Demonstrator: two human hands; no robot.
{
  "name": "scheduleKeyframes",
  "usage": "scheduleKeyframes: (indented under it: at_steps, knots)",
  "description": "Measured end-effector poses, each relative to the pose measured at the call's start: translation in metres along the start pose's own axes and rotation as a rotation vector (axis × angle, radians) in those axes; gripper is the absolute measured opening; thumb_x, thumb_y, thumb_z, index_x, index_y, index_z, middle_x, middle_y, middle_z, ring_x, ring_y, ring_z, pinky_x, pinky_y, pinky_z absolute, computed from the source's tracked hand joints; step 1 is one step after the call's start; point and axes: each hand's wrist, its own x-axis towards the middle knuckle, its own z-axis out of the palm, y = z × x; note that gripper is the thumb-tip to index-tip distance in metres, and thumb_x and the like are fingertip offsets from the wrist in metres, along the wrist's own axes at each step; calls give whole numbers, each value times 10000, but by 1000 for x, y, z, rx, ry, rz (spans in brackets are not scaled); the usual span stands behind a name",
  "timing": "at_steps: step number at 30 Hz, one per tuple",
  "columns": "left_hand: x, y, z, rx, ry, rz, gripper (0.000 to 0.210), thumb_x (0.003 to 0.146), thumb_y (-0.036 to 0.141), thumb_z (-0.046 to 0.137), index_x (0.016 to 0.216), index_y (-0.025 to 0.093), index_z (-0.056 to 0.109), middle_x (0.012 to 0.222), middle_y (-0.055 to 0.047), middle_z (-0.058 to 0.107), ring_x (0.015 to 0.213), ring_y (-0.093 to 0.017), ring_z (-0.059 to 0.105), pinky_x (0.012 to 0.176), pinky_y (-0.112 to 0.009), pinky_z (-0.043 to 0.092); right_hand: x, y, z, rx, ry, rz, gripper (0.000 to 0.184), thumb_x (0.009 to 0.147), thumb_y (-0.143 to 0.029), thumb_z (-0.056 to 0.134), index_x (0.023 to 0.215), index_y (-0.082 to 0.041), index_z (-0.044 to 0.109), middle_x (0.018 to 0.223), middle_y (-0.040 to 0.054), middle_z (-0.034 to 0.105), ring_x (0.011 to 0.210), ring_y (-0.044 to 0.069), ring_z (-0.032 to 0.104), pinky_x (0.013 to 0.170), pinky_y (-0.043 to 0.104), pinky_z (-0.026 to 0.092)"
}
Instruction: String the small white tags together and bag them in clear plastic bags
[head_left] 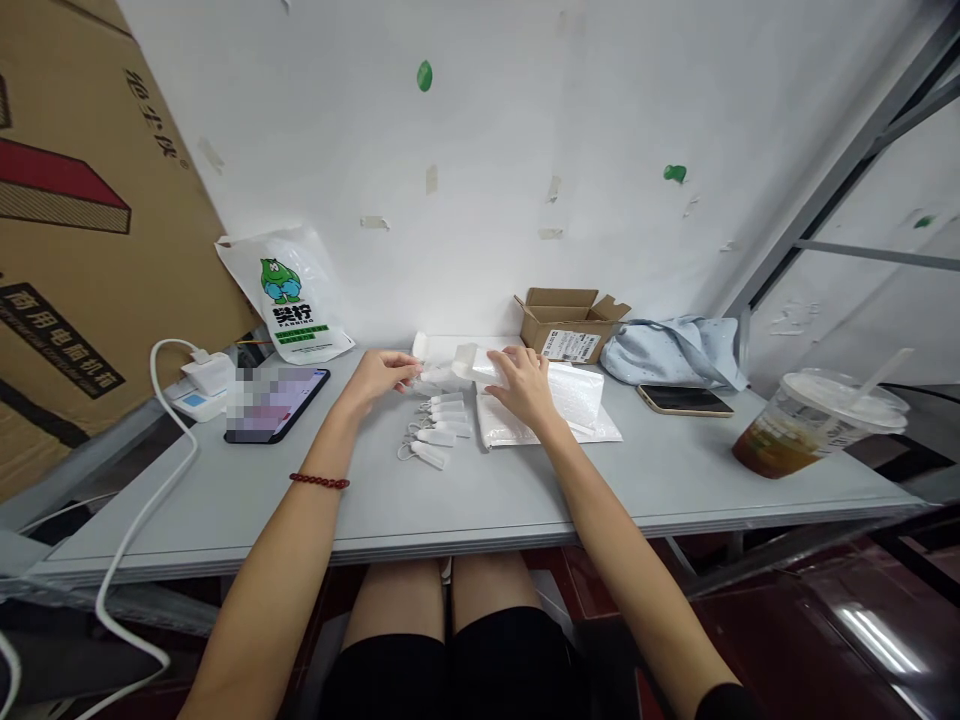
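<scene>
My right hand (523, 385) is closed over a slim white box (484, 366), whose open flap points toward my left hand. My left hand (384, 377) has its thumb and fingertips pinched together beside some white, partly see-through pieces (439, 380). What sits between those fingertips is too small to make out. In front of the hands, several small white tag-like pieces with thin loops (436, 437) lie in a rough column. Under and beside my right hand are white bubble mailers (581, 400), stacked and overlapping.
Leftward lie a phone (296, 410), a white charger (208, 373) with a cable, and a printed plastic bag (300, 300). Behind stands an open cardboard box (570, 325). To the right are a light blue cloth bag (675, 350), another phone (684, 400) and a lidded drink cup (802, 430).
</scene>
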Motion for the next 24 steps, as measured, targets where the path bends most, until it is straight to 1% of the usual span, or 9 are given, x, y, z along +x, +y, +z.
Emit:
scheduleKeyframes:
  at_steps: [3, 7, 11, 15, 18, 20, 22, 24]
  knots:
    - [-2, 5, 1, -28, 51, 28, 212, 523, 312, 753, 652, 152, 701, 592, -25, 624, 554, -118, 526, 517, -242, 446, 0, 0, 0, -5, -12, 8, 453, 774, -289, 668, 1200, -241, 525, 1211, 129, 513, 1111, 284, 433, 917, 441, 285]
    - [-1, 4, 0, -74, 115, 62, 233, 516, 326, 757, 650, 145, 699, 582, -21, 618, 549, -115, 512, 506, -242, 437, 0, -1, -2, -16, -20, 24, 456, 774, -284, 667, 1202, -233, 519, 1210, 129, 513, 1117, 282, 428, 924, 440, 284]
    - [1, 1, -1, -74, 122, 94, 260, 530, 353, 755, 679, 146, 704, 595, -22, 627, 560, -119, 514, 518, -245, 431, -1, -4, -3, -14, -38, 14, 453, 776, -283, 667, 1202, -234, 524, 1197, 124, 522, 1100, 277, 436, 924, 428, 287]
    - [1, 0, 5, 54, 82, 164, 269, 568, 382, 733, 709, 154, 718, 655, -37, 667, 576, -130, 520, 530, -252, 406, -1, -8, -3, -7, -51, -22, 474, 767, -279, 680, 1212, -227, 525, 1199, 123, 530, 1094, 276, 443, 929, 427, 283]
    - [0, -1, 12, 172, 43, 267, 245, 618, 393, 699, 708, 167, 725, 702, -40, 693, 651, -155, 563, 602, -261, 417, -1, -14, -2, 0, -46, -75, 476, 778, -278, 666, 1226, -225, 516, 1206, 128, 529, 1096, 279, 444, 932, 431, 277]
    - [-2, -1, 17, 231, 11, 297, 241, 643, 396, 680, 729, 177, 737, 730, -40, 706, 682, -168, 581, 636, -268, 423, -2, -18, -2, 3, -52, -107, 470, 786, -272, 653, 1232, -222, 512, 1207, 131, 528, 1092, 278, 447, 929, 429, 279]
    - [-4, 0, 20, 229, -64, 286, 256, 658, 391, 670, 794, 189, 751, 767, -42, 719, 707, -182, 600, 659, -277, 436, -2, -22, -3, 0, -57, -121, 467, 788, -261, 646, 1233, -219, 511, 1210, 133, 525, 1091, 279, 447, 929, 427, 281]
    - [-5, 1, 20, 169, -150, 269, 269, 669, 374, 666, 849, 195, 755, 825, -50, 730, 764, -197, 624, 700, -286, 451, -2, -24, -3, -1, -48, -115, 463, 785, -247, 642, 1228, -215, 512, 1210, 134, 522, 1093, 279, 443, 931, 425, 280]
